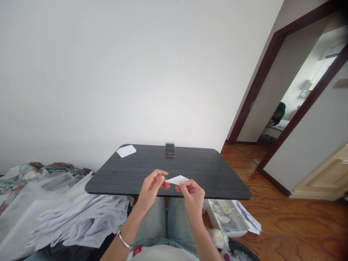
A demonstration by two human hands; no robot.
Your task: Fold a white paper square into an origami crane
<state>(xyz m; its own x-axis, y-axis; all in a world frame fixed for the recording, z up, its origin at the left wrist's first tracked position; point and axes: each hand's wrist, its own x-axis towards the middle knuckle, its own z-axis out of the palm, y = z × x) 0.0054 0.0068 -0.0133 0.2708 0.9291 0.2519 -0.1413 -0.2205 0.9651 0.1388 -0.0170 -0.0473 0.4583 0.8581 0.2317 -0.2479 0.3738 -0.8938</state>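
A small piece of white folded paper (178, 179) with pointed ends is held up just over the near edge of the dark table (201, 163). At its right end, my right hand (193, 194) pinches it between thumb and fingers. My left hand (152, 185) is at the paper's left tip, thumb and lower fingers closed around the point while the index finger is lifted above it. The exact contact at that tip is small and partly hidden by the fingers.
White paper sheets (126, 150) lie at the table's far left corner, and a phone-like device (170, 149) stands at the back edge. Crumpled white material (81, 217) is heaped at left. An open white box (225, 217) sits below right. Through the doorway is a person (278, 114).
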